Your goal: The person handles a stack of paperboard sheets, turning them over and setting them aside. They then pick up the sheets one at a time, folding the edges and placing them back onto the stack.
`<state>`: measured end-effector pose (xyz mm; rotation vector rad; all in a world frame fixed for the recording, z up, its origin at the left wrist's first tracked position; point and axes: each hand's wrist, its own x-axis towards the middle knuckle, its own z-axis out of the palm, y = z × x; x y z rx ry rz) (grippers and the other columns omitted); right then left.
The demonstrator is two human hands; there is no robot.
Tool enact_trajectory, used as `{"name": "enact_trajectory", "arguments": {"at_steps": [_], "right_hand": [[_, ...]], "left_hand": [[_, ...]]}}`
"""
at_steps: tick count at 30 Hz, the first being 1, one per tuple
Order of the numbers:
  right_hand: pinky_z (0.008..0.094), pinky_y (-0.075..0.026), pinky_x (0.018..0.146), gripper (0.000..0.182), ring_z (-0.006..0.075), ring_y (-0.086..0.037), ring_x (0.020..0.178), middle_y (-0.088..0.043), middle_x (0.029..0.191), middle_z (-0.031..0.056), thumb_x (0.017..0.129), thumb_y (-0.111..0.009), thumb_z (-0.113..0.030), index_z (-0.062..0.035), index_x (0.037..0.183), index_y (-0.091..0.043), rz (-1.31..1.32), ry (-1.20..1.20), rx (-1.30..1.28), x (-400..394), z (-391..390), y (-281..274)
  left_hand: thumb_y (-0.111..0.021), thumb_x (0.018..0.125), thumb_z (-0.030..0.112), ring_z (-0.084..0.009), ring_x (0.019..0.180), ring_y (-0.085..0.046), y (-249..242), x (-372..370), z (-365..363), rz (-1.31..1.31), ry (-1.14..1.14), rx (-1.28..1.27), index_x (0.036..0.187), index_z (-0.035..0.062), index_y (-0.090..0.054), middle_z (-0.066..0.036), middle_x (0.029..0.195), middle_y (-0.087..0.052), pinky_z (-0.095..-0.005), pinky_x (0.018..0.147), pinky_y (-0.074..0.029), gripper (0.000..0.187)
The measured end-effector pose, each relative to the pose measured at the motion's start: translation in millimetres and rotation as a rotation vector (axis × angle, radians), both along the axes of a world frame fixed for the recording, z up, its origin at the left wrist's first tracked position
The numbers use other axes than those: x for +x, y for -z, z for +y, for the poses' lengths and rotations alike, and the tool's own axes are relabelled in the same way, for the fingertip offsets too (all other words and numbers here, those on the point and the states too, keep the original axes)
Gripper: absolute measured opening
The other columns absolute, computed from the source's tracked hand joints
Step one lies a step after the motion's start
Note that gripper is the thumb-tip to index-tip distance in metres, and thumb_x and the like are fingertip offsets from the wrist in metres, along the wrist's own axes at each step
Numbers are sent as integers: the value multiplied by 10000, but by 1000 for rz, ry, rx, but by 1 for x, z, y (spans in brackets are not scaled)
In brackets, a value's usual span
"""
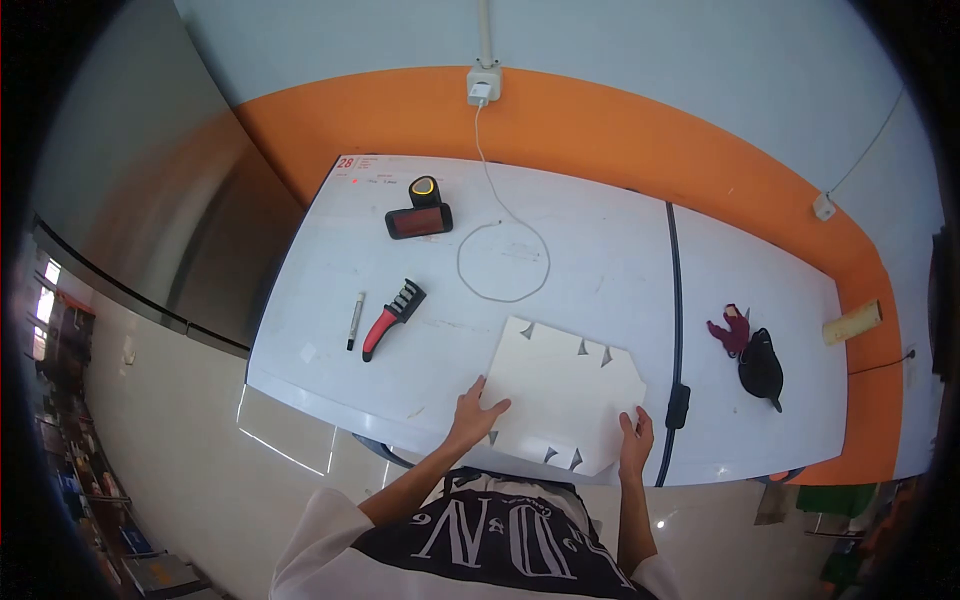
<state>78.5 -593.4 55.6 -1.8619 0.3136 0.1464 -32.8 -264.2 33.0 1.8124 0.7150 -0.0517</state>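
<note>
A flat white sheet [560, 395] with cut corners and several small notches along two edges lies at the front of the white table. My left hand [475, 413] holds its left edge, with the thumb over the top face and the fingers along the side. At the right edge, my right hand [636, 440] has its fingers bent against the sheet. What the fingertips do under the edges is hidden.
Left of the sheet lie a red-and-black knife sharpener [395, 318] and a marker [355, 321]. Behind them, a phone [419, 221] leans by a black round device [424, 190]. A white cable [460, 262] loops mid-table. A maroon cloth item [730, 330] and black pouch [761, 368] lie right.
</note>
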Motion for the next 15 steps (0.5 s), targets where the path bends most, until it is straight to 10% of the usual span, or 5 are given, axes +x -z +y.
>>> {"name": "enact_trajectory", "arguments": {"at_steps": [10,15], "right_hand": [[417,-422,1145,500,302,-569,1352,-639,1403,202,982,-744,-267,31,1367,-630,-43,-160,-88,52,-14,14],[486,-397,1172,630,391,-507,1401,-557,1472,275,908,-811,-209,-28,1455,-556,-84,-283,-99,60,-25,14]], "left_hand": [[-806,887,429,-431,1356,-514,5,-6,-25,-47,-63,88,1557,-131,-371,-302,1485,-552,-472,1168,-406,975],[-835,896,201,-363,1305,-610,-12,-16,-23,-157,-196,-110,1546,-57,-441,-273,1429,-611,-447,1100,-504,803]]}}
